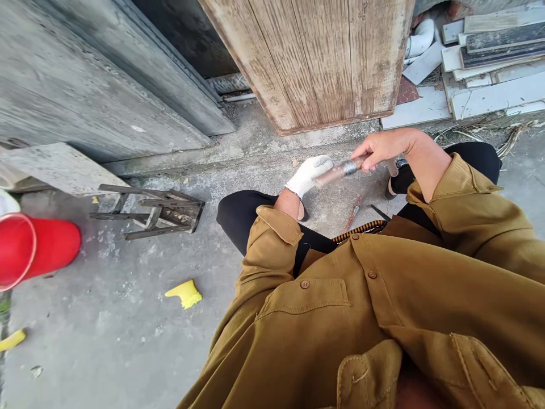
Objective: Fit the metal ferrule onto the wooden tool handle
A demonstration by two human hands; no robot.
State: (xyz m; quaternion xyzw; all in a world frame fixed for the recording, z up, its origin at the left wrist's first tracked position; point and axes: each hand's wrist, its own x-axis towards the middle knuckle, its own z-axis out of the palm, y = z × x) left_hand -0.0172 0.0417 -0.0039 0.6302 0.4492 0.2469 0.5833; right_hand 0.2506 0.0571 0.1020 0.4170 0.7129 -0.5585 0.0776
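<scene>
My right hand [385,149] is bare and closed around one end of a brownish rod-like handle [334,175] with a silver wire-like band round it. The handle's other end, slightly blurred, lies against my left hand [311,173], which wears a white knitted glove. The gloved fingers are curled; what they hold, if anything, is hidden. On the ground below the hands lie a thin reddish tool [354,213] and a dark flat strip [380,213]. Partly under my right wrist shows a pale piece with a round metal part.
A worn wooden panel [315,62] stands ahead on a concrete ledge. A small wooden stool [164,210] lies on its side at left, near a red bucket [55,244]. A yellow scrap [185,293] lies on the floor. Stacked tiles [481,105] fill the upper right.
</scene>
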